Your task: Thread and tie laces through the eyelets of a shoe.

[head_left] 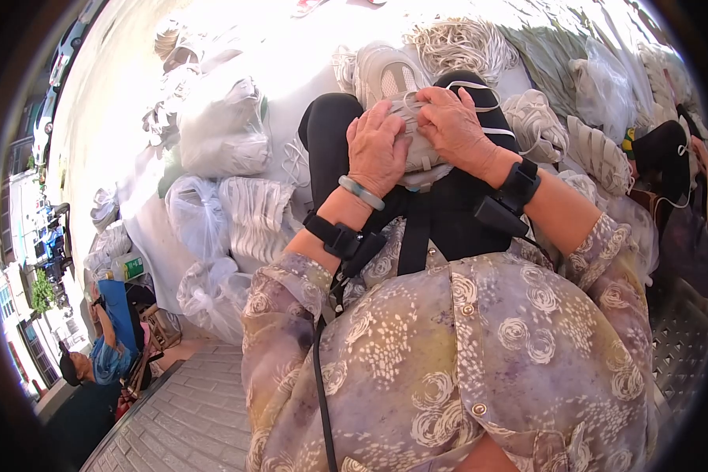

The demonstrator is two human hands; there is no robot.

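A beige-white sneaker (418,141) lies on my lap between my black-trousered knees. Beyond it shows a pale shoe toe with a mesh panel (399,79); whether it is part of the same shoe I cannot tell. My left hand (377,148) grips the sneaker's left side, fingers bent over the upper. From the right, my right hand (455,126) closes over the lacing area with thumb and fingers pinched on a white shoelace (492,98). The lace loops out over my right knee. My fingers partly hide the lacing.
A heap of pale laces (464,49) lies beyond my knees. More pale shoes (535,124) stand on the right. On the left are plastic-bagged bundles (224,130) and a stack of pale shoes or soles (256,216). A person in blue (110,354) sits far left.
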